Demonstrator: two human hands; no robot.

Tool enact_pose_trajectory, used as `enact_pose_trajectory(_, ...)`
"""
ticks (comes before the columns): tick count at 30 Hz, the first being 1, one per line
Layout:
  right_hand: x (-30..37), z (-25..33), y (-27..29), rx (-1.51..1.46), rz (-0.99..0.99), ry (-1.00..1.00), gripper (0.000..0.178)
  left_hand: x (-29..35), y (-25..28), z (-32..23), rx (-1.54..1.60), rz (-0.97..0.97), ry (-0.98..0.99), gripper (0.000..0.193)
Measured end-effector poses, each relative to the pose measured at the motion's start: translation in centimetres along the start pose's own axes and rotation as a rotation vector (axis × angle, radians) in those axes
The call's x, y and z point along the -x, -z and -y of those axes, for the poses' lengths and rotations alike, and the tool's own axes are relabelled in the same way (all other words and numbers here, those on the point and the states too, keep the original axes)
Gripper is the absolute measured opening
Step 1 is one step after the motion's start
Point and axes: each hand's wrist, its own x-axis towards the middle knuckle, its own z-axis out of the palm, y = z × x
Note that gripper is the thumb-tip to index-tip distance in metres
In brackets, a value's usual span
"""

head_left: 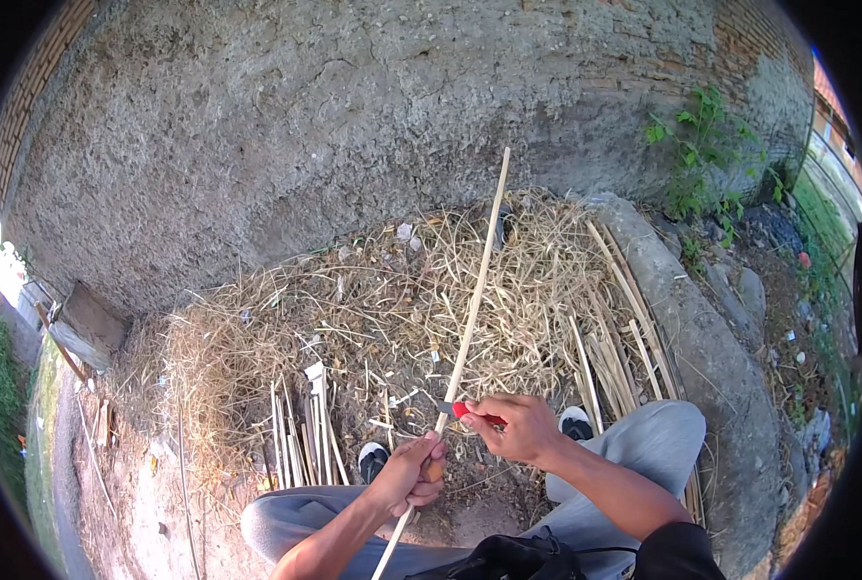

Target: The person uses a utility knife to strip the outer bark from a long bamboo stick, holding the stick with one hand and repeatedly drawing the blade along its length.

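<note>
A long pale wooden strip, perhaps split bamboo, slants up in front of me from between my legs toward the wall. My left hand is closed around its lower part. Just above that grip, my right hand is wrapped around the red handle of a knife. The short blade lies against the strip, pointing left. Most of the handle is hidden in my right palm.
Pale shavings cover the ground ahead. Bundles of cut strips lie left of my feet, with more strips on the right. A rough wall rises behind; a stone ledge curves along the right, near a green plant.
</note>
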Motion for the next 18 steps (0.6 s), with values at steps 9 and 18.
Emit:
enact_pose_trajectory(9,0.2,0.0,-0.1,0.065,-0.049,0.028,0.021,0.3,-0.7,0.3,-0.035,-0.049,-0.01,0.033)
enact_pose_trajectory(18,0.4,-1.0,-1.6,-0.007,-0.135,0.041,0.019,0.2,-0.2,0.7,0.025,-0.013,0.013,0.034)
